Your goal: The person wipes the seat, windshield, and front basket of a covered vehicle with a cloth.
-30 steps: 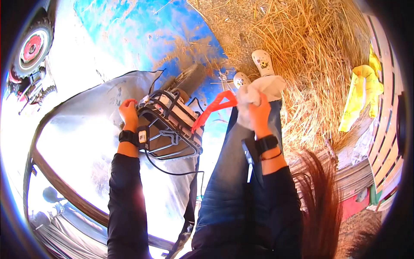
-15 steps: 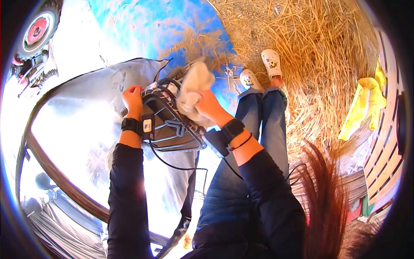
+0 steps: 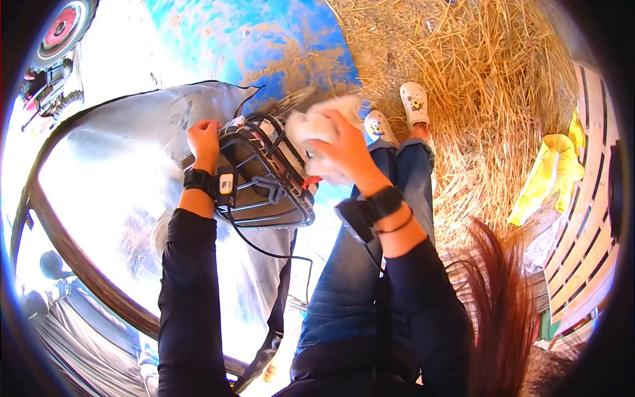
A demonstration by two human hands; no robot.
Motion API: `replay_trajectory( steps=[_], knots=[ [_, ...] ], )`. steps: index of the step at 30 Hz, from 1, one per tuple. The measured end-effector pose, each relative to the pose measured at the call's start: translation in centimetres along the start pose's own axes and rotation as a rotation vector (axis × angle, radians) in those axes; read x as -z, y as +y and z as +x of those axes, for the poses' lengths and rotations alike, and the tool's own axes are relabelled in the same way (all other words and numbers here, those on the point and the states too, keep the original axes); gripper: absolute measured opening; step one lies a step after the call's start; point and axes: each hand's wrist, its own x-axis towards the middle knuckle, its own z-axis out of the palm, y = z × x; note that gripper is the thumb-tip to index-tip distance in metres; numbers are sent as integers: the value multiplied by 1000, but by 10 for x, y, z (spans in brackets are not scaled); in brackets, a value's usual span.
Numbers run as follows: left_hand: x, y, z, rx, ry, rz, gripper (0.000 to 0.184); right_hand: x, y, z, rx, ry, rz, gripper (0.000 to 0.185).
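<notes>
A dark wire basket (image 3: pixel 271 192) with a slanted frame sits in front of me, tilted toward my lap. My left hand (image 3: pixel 204 144) is closed at its upper left corner, the fingertips at the rim, partly turned from view. In my right hand (image 3: pixel 350 151) is a bunched cream cloth (image 3: pixel 316 131), blurred by motion, at the basket's right side. The fingers press into the cloth and hide part of it. Something small and red shows just below the cloth. Both wrists wear black bands with small boxes and cables.
A large pale grey sheet (image 3: pixel 198 106) with dark edging spreads to the left of the basket. Beyond lies a blue, soil-smeared surface (image 3: pixel 264 40). Straw (image 3: pixel 489 119) covers the ground at right, near a yellow bag (image 3: pixel 549 175) and a slatted wooden panel (image 3: pixel 582 258). A wheel (image 3: pixel 63 30) stands at far left.
My right hand and the cloth have moved to the right, away from the middle of the basket, uncovering more of its rim. My left hand stays at the basket's corner.
</notes>
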Motion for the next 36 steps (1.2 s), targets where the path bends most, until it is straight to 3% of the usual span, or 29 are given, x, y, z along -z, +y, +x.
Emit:
replay_trajectory(
  steps=[3,5,7,8,9,11,13,15,17,20,23,25,27,29,31,33,36],
  knots=[
    [0,1,-1,-17,11,37,18,-45,-2,10,180,-97,-226,39],
    [0,0,-1,-30,-3,50,18,-57,4,2,174,-6,-118,35],
    [-2,0,-4,-22,9,77,18,-39,6,-4,-17,-222,-76,35],
    [-3,1,-6,-15,20,101,17,-32,22,-12,145,-224,-156,35],
    [-4,3,-8,-7,25,96,17,-18,33,-24,79,-359,-303,35],
    [-4,7,-14,-25,26,117,17,3,38,-51,102,-406,-525,31],
    [-6,10,-15,24,58,107,17,18,71,-81,17,-236,-577,33],
    [-8,6,-15,26,35,192,17,31,69,-97,-214,-72,-525,35],
    [-8,8,-17,51,33,178,18,39,71,-114,-221,116,-550,39],
    [-11,13,-22,38,76,173,17,29,30,-118,-92,207,-480,43],
    [-9,21,-30,0,50,212,17,2,-23,-105,208,108,-353,52],
    [-11,15,-34,-137,100,195,15,-15,-46,-97,275,-23,-367,55],
    [-5,8,-35,-148,38,145,18,-24,-51,-92,351,-49,-369,55],
    [0,3,-44,-388,314,-6,27,-23,-60,-90,333,-59,-295,54],
    [18,-3,-66,-372,351,-11,33,-8,-62,-90,279,-6,-257,46],
    [32,-22,-88,-232,485,3,37,16,-45,-94,183,71,-291,44],
    [27,-67,-120,-46,478,-13,42,40,-35,-95,4,258,-266,46]
  ],
)
